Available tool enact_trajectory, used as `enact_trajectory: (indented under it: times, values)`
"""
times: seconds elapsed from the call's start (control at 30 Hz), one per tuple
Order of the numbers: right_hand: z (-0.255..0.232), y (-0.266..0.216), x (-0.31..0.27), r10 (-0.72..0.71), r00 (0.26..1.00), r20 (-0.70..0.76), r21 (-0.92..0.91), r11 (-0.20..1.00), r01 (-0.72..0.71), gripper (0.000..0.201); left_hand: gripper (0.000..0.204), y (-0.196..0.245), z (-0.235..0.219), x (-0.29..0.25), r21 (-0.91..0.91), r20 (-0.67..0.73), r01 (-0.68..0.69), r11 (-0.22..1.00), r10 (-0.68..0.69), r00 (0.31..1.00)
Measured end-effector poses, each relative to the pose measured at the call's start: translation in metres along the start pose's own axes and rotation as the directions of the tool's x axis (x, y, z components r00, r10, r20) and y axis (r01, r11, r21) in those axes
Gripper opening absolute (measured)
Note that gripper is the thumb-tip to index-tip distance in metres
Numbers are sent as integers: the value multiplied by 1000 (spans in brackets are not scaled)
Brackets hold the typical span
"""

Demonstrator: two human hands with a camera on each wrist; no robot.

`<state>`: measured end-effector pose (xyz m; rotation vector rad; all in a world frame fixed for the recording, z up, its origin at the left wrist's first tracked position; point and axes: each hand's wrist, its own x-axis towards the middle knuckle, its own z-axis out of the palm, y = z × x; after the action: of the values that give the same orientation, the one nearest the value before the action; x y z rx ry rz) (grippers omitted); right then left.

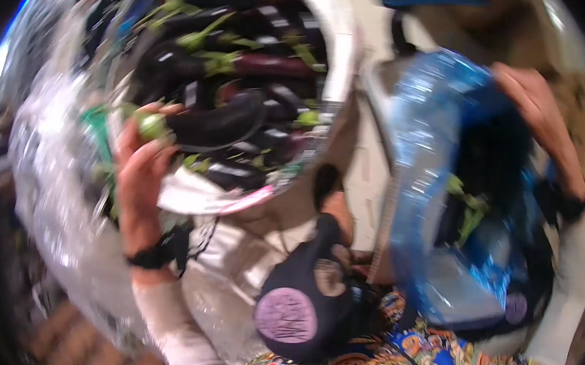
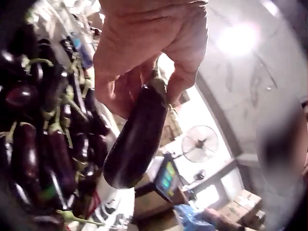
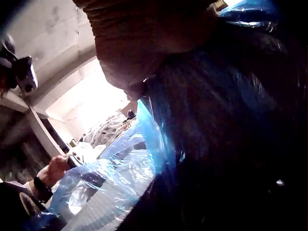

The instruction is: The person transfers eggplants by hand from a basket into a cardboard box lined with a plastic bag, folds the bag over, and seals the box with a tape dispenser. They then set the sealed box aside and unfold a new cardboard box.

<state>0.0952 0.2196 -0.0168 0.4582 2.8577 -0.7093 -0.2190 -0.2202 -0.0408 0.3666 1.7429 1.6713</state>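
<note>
Wearing patterned clothing (image 1: 445,355) and dark trousers (image 1: 339,321) with a lilac round patch (image 1: 287,314), nearest the head camera. Pinching one dark eggplant (image 1: 224,123) in the left hand (image 1: 142,171), with fingers and thumb around its green stem end. Extending the eggplant's body out past the fingertips, over the near part of the heap of eggplants (image 1: 275,67). Not making out contact or a gap between eggplant and heap. In the left wrist view, hanging it at a slant below the fingers, just beside the heap. Resting the right hand (image 1: 542,111) at the far right rim of the blue plastic bag (image 1: 418,117), well apart from the held eggplant. Not able to tell a grip from a mere touch there; losing the fingertips in shadow and plastic. Showing green stems (image 1: 473,210) inside the bag. Enclosing the heap in a white sack (image 1: 343,54), with clear plastic (image 1: 65,132) bunched just beside it. Farther back, showing a round fan (image 2: 199,144), cardboard boxes (image 2: 244,204) and a bright light (image 2: 238,39).
</note>
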Motion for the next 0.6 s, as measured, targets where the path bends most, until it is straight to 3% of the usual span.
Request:
enact_trajectory:
  times: [0.07, 0.1, 0.13, 0.2, 0.23, 0.27, 0.3, 0.37, 0.47, 0.57, 0.6]
  values:
    - [0, 0, -4, 15, 1000, 0, 18, 1000, -15, 49, 60, 28, 41, -14, 56, 85, -172, 984, 167, 982]
    - [14, 17, -4, -247, 951, -185, -55, 969, 241, 42, 61, 42, 63, -22, 48, 126, -268, 962, 260, 957]
    - [9, 20, -7, -99, 988, -122, -33, 995, 96, 41, 61, 48, 76, -28, 38, 146, -383, 923, 374, 916]
    - [17, 31, -4, -278, 942, -188, -197, 950, 242, 41, 62, 73, 117, -39, -15, 348, -577, 816, 546, 762]
    - [5, 7, -4, -38, 996, -76, -170, 985, 25, 40, 59, 83, 143, -44, -71, 450, -605, 793, 567, 690]
    - [-6, -16, -6, 199, 979, 44, -159, 969, -190, 40, 56, 85, 170, -48, -102, 549, -637, 764, 578, 604]
    - [-3, -16, -8, 136, 990, -29, -240, 961, -139, 37, 53, 88, 197, -52, -143, 637, -661, 737, 579, 508]
    - [-10, -21, -13, 130, 991, -13, -214, 968, -130, 40, 51, 95, 244, -54, -69, 839, -724, 686, 433, 330]
    - [2, -10, -14, 89, 985, -150, -81, 992, -102, 51, 55, 77, 301, -60, -10, 973, -912, 411, 213, 86]
    - [4, -11, -12, 97, 976, -196, -23, 994, -103, 58, 49, 48, 335, -68, 18, 1000, -994, 110, -7, 17]
    - [3, -12, -13, 109, 975, -192, -15, 993, -114, 59, 45, 34, 344, -67, -19, 1000, -1000, -9, -13, -19]
